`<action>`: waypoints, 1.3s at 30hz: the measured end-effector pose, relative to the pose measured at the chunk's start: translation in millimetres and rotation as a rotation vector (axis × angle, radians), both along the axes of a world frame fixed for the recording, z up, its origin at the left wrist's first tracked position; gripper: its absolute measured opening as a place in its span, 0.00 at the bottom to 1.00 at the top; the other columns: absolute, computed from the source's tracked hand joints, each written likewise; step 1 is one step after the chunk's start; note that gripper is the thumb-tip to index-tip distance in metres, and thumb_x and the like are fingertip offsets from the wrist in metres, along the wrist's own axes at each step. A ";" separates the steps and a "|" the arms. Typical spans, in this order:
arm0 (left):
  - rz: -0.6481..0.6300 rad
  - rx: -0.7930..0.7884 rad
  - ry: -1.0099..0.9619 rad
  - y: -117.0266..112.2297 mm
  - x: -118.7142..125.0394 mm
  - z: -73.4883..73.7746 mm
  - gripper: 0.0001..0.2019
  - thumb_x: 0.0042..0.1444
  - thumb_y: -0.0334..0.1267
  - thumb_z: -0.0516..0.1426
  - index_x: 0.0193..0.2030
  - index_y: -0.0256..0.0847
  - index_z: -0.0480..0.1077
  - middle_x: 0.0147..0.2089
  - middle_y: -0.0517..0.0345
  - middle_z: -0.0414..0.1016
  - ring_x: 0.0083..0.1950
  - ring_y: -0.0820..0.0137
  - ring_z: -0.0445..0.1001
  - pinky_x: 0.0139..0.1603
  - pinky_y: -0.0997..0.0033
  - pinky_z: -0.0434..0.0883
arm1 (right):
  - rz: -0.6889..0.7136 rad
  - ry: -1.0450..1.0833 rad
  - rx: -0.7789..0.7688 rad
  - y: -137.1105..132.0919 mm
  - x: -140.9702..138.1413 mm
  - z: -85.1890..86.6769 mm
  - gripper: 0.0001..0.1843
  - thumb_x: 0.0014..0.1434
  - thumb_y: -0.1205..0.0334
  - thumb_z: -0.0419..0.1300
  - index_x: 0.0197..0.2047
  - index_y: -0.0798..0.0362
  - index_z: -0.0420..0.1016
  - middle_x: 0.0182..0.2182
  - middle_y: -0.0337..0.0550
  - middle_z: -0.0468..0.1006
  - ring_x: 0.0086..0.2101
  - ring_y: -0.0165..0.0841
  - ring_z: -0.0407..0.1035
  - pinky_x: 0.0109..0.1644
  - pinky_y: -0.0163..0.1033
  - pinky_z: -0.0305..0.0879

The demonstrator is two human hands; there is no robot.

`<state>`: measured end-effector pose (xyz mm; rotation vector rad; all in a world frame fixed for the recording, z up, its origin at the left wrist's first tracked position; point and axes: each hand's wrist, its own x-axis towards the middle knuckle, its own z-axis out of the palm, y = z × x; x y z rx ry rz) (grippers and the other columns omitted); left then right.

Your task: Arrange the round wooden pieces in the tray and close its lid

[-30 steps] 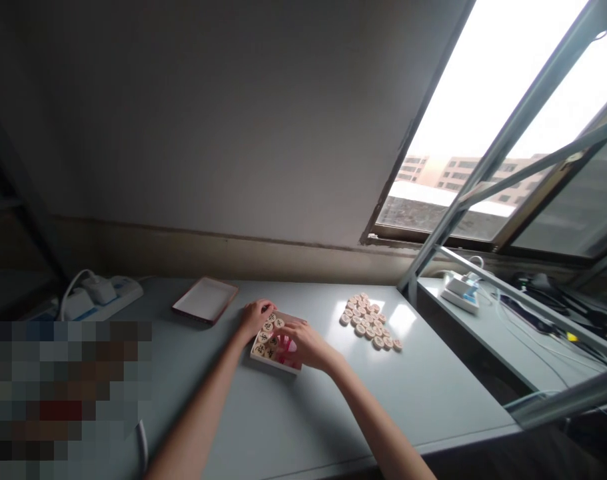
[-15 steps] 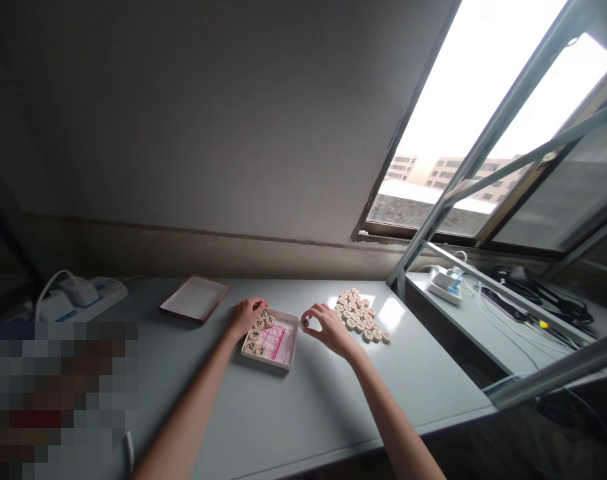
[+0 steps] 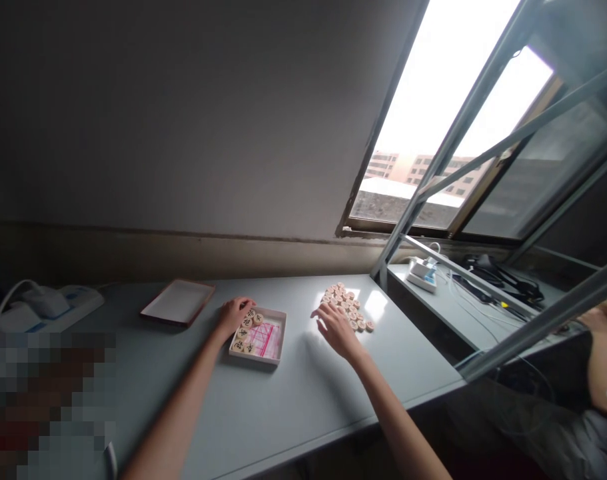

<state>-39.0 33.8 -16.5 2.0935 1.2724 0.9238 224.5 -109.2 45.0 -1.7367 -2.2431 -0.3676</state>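
Note:
A small white box [image 3: 272,358] with a pink-lined sheet inside lies on the grey table [image 3: 293,407]. Several round wooden chess pieces [image 3: 246,332] fill its left side. My left hand [image 3: 232,313] rests curled on the box's far left corner, touching those pieces. A pile of more wooden pieces [image 3: 346,305] lies to the right in a patch of sunlight. My right hand [image 3: 333,325] reaches toward that pile with its fingers spread, its tips at the pile's near edge.
A red-rimmed box lid [image 3: 177,301] lies at the back left of the table. A white power strip [image 3: 43,305] sits at the far left. A lower desk [image 3: 458,300] with a charger and cables stands right, under the window. Another person's arm [image 3: 603,353] shows at right.
My right hand left the box and moved right to the pile of pieces, opening its fingers. The view has swung to the right. My left hand stayed on the box.

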 end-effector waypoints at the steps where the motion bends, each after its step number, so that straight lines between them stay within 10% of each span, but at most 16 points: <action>1: 0.000 -0.001 0.000 -0.5 -0.1 0.4 0.14 0.52 0.43 0.47 0.31 0.41 0.73 0.37 0.58 0.76 0.39 0.70 0.72 0.40 0.76 0.64 | 0.062 0.029 -0.023 0.6 -12.4 1.6 0.11 0.58 0.70 0.49 0.41 0.49 0.67 0.39 0.42 0.67 0.40 0.34 0.60 0.44 0.39 0.56; 11: 0.005 0.034 0.051 -3.5 0.5 5.0 0.14 0.53 0.40 0.47 0.33 0.39 0.72 0.37 0.54 0.76 0.38 0.70 0.71 0.39 0.76 0.63 | 0.330 -0.024 -0.184 56.0 -109.4 -13.8 0.16 0.56 0.64 0.55 0.49 0.49 0.62 0.42 0.43 0.68 0.40 0.34 0.60 0.39 0.37 0.58; 29: 0.010 0.007 0.054 -2.7 2.0 5.4 0.13 0.52 0.40 0.48 0.34 0.39 0.73 0.38 0.54 0.76 0.40 0.70 0.71 0.42 0.75 0.63 | 0.167 0.033 -0.103 66.7 -111.0 -19.7 0.14 0.52 0.53 0.60 0.40 0.50 0.67 0.38 0.42 0.68 0.39 0.35 0.59 0.39 0.38 0.56; 34: 0.001 -0.030 0.024 -4.8 1.7 7.5 0.14 0.52 0.41 0.47 0.33 0.40 0.72 0.38 0.55 0.76 0.40 0.70 0.71 0.41 0.76 0.64 | 0.131 0.147 -0.039 46.5 -77.3 -1.6 0.11 0.52 0.53 0.58 0.38 0.49 0.68 0.35 0.40 0.68 0.38 0.33 0.60 0.39 0.37 0.55; 39: -0.009 -0.022 -0.006 -4.0 0.7 6.0 0.14 0.52 0.42 0.47 0.31 0.41 0.72 0.37 0.56 0.76 0.39 0.69 0.72 0.41 0.75 0.65 | -0.107 0.139 0.038 -0.3 12.4 -9.3 0.06 0.54 0.58 0.56 0.36 0.49 0.67 0.37 0.41 0.67 0.38 0.34 0.61 0.38 0.37 0.56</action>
